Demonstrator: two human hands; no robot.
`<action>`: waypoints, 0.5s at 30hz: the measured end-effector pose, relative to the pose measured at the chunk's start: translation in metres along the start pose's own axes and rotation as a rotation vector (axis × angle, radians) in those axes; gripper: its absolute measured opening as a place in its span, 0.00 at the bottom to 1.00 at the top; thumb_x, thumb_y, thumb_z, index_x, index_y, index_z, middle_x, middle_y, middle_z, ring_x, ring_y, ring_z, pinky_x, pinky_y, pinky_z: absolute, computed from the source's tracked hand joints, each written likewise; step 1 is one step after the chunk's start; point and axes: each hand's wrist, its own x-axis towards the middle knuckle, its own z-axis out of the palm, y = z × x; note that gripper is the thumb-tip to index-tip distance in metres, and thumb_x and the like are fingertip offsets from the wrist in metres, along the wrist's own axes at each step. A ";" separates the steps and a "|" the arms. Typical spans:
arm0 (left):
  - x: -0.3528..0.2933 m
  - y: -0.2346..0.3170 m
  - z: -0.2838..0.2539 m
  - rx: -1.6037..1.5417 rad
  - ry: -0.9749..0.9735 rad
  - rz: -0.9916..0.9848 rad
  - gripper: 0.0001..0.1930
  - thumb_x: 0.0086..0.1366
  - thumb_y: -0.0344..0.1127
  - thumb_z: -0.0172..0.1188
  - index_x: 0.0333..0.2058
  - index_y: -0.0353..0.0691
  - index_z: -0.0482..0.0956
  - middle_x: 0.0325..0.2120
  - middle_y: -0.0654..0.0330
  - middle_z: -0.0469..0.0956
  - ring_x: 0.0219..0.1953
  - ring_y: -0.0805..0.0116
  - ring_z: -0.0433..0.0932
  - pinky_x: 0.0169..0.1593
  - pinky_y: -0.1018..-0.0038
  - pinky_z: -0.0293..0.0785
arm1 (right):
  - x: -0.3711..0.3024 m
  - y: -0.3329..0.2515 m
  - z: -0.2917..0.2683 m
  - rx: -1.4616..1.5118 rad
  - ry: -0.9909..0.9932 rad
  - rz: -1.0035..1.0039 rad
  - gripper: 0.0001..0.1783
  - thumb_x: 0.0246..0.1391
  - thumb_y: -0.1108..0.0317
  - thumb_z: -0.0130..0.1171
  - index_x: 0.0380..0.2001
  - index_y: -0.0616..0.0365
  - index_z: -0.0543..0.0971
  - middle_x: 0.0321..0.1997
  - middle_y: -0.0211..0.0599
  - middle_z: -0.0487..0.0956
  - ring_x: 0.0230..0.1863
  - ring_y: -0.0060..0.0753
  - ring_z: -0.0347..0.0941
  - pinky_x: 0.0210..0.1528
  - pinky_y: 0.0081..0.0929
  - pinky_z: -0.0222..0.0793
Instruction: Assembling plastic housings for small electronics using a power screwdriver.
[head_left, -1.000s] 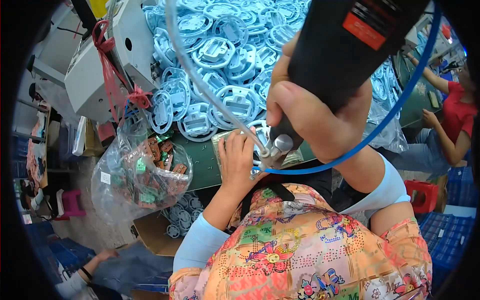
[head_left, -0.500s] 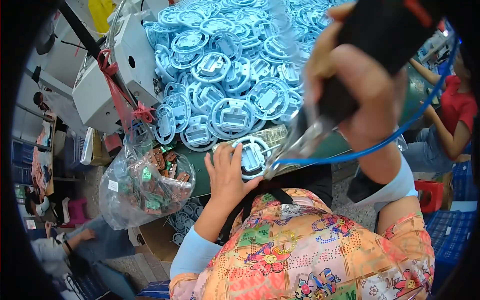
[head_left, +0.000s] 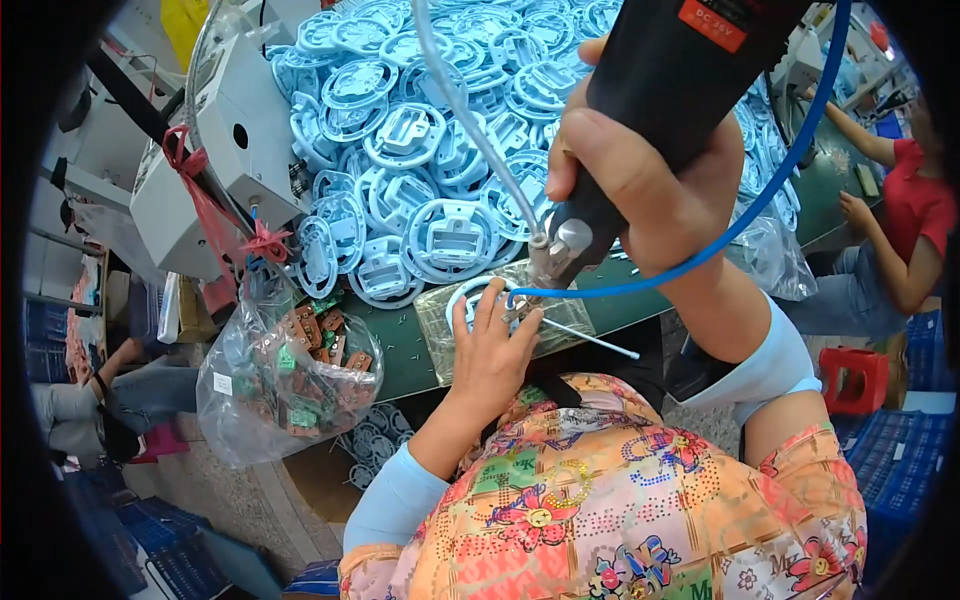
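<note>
Our right hand (head_left: 655, 185) grips a black power tool (head_left: 672, 95) toward the upper right; our left hand (head_left: 490, 350) covers a pale-blue ring part (head_left: 467, 291) near frame centre (whether gripping, we cannot tell).

The view looks steeply down from head height, upright, through a wide, dark-rimmed fisheye; the tool (head_left: 670, 90), in the right hand (head_left: 655, 195), looms nearest the lens; the shirt (head_left: 600, 500) fills the bottom, close below; the left hand (head_left: 490, 355) lies farther off, near the middle; the bench (head_left: 405, 345) stretches away upward.
</note>
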 end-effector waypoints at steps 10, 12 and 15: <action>-0.003 -0.002 0.004 0.010 -0.001 0.004 0.21 0.52 0.33 0.69 0.47 0.46 0.80 0.49 0.51 0.73 0.58 0.49 0.66 0.60 0.43 0.53 | -0.010 0.026 0.004 -0.124 0.045 -0.017 0.18 0.50 0.78 0.61 0.45 0.65 0.70 0.28 0.35 0.77 0.23 0.24 0.75 0.26 0.22 0.72; -0.001 -0.003 0.003 0.021 -0.043 0.000 0.21 0.52 0.33 0.69 0.47 0.45 0.80 0.54 0.49 0.69 0.63 0.48 0.63 0.60 0.42 0.54 | -0.005 0.016 0.007 -0.118 -0.070 -0.045 0.20 0.48 0.76 0.65 0.45 0.64 0.72 0.28 0.32 0.78 0.24 0.22 0.76 0.26 0.21 0.72; -0.001 0.000 -0.004 0.022 -0.010 -0.007 0.21 0.53 0.33 0.69 0.48 0.49 0.79 0.46 0.51 0.75 0.54 0.49 0.69 0.58 0.45 0.56 | 0.005 0.003 -0.006 -0.162 -0.001 -0.093 0.18 0.50 0.74 0.66 0.44 0.64 0.73 0.28 0.33 0.78 0.23 0.23 0.76 0.28 0.21 0.72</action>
